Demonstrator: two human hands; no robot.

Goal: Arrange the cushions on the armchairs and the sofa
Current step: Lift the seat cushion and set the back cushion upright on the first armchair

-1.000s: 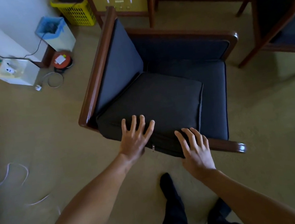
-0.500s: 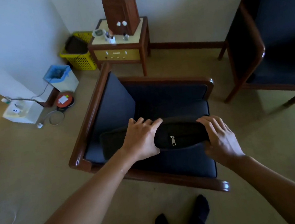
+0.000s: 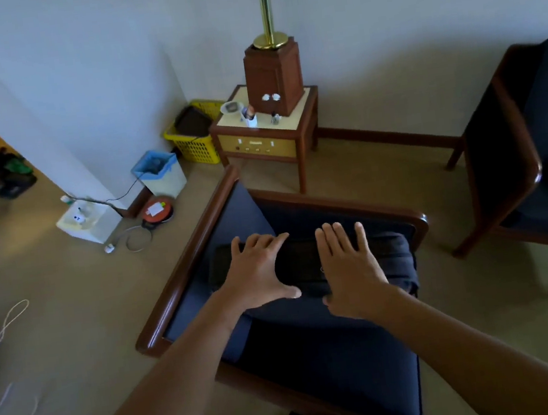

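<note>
A wooden armchair (image 3: 183, 270) with dark blue upholstery stands right below me. Its back cushion (image 3: 392, 255) leans against the chair's back, its zipped lower edge facing me. My left hand (image 3: 256, 275) lies flat on the cushion's left part, fingers spread. My right hand (image 3: 349, 267) presses flat on its middle, fingers apart. Neither hand is closed around the cushion. The seat cushion (image 3: 336, 361) lies in the chair below my forearms. A second dark blue armchair (image 3: 527, 148) stands at the right.
A wooden side table (image 3: 267, 139) with a lamp base (image 3: 273, 76) stands behind the armchair. A yellow basket (image 3: 195, 137), a small bin (image 3: 158, 173), a white box (image 3: 88, 223) and cables lie on the carpet at the left.
The cushion went from lying on the seat to leaning against the chair's back. Both hands slid up from gripping its edge to lying flat on it. My view lifted.
</note>
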